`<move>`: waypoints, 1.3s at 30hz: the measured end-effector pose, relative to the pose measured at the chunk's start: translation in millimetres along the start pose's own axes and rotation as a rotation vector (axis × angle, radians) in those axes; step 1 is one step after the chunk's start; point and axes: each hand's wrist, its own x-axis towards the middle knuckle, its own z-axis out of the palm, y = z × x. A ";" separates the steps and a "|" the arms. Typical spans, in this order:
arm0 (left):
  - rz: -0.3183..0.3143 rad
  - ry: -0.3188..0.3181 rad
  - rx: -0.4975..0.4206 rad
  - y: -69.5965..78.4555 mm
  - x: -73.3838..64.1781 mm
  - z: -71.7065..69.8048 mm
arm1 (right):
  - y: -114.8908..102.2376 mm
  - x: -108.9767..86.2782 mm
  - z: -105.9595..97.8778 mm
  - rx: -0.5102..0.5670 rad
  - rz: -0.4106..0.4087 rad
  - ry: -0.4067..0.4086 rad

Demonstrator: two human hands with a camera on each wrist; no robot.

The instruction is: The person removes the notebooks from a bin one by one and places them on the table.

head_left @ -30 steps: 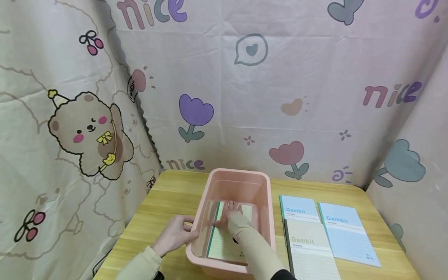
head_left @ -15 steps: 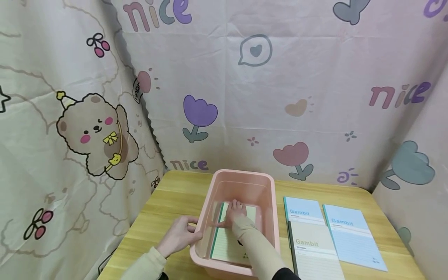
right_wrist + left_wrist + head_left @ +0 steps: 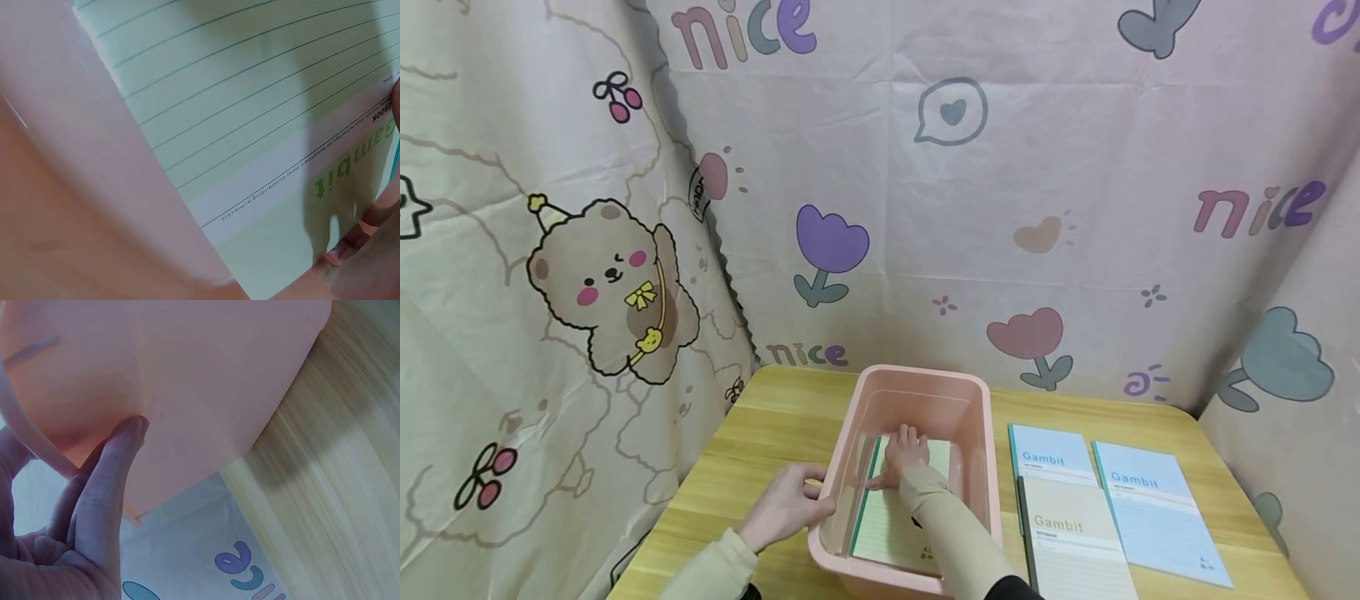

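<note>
The pink plastic box (image 3: 925, 379) stands on the wooden table, with a green lined notebook (image 3: 883, 525) lying inside. My left hand (image 3: 786, 504) holds the box's left side near the front; in the left wrist view a digit lies against the outer wall (image 3: 206, 394). My right hand (image 3: 906, 462) reaches into the box over the notebook's upper part, thumb toward its dark green spine. In the right wrist view, fingers (image 3: 365, 256) grip the notebook's top edge beside the word "Gambit". My right forearm covers the notebook's lower right part.
Right of the box lie two blue notebooks, one farther left (image 3: 1048, 446) and one farther right (image 3: 1165, 517). A beige notebook (image 3: 1078, 542) with a dark spine overlaps the left blue one. Patterned cloth (image 3: 925, 208) hangs behind and beside the wooden table (image 3: 767, 417).
The whole head view has shifted slightly, so everything appears a little farther right. Both hands keep nearly the same places on the box and the green notebook.
</note>
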 end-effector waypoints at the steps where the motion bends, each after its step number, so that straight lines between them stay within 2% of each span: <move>1: 0.000 0.000 0.002 0.1 -0.1 0.2 | 0.0 0.1 0.0 -0.008 0.001 0.002; 7: -0.008 0.007 0.011 1.1 -0.3 0.8 | 0.6 1.3 -0.3 -0.010 0.007 -0.001; 15: -0.014 0.014 0.021 1.7 0.4 0.9 | 2.3 7.9 6.7 -0.023 -0.009 0.037; 24: -0.027 0.018 0.015 1.4 0.1 1.4 | 2.2 9.8 5.4 0.084 0.006 0.032; 28: -0.027 0.019 0.010 1.7 -0.1 1.4 | 4.0 7.5 1.9 0.107 -0.017 0.039; 39: -0.043 0.019 0.020 2.3 1.0 1.4 | 13.4 20.7 9.6 0.088 -0.082 0.087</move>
